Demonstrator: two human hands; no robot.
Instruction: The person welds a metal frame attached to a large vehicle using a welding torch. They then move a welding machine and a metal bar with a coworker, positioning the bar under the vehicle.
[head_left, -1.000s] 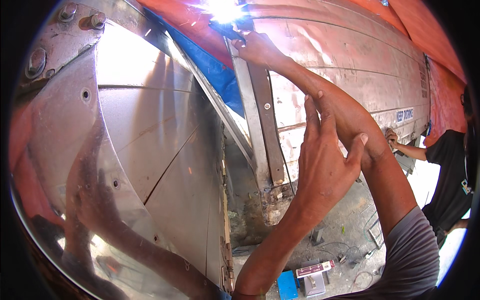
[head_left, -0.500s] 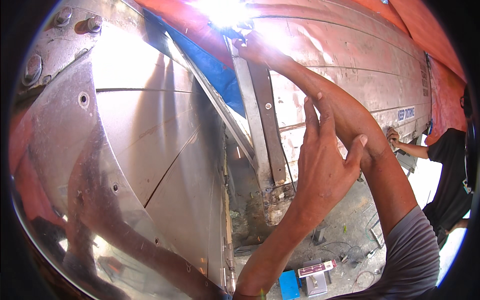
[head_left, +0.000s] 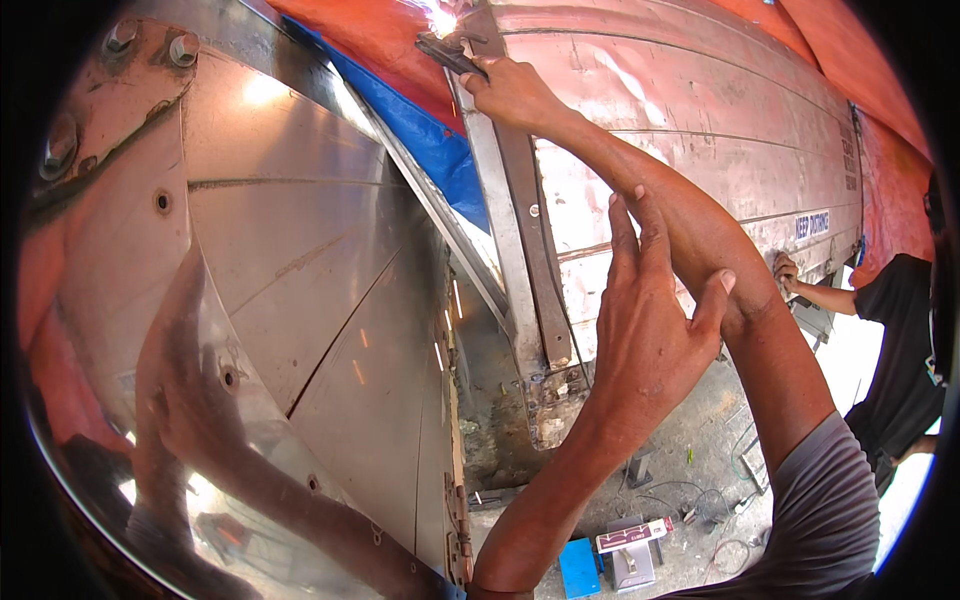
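R hand (head_left: pixel 515 95) is clamped on a dark welding holder (head_left: pixel 452 55) near the top of a metal post (head_left: pixel 500 200), w/ a bright spark (head_left: pixel 440 18) just above. L hand (head_left: pixel 650 310) has fingers apart by R forearm (head_left: pixel 690 215), can't tell if touching tbh.

- Floor (head_left: pixel 706 415): grey, stained, concrete-like surface.
- Blue flat object (head_left: pixel 579 572): lying on the floor, lower edge of view.
- Pale grey case (head_left: pixel 633 574): just beside it, to the right.
- Thin cables: strewn loosely, right of the case.

Tool (head_left: pixel 450 54) perhaps plastic, glossy metal plate (head_left: pixel 190 400)
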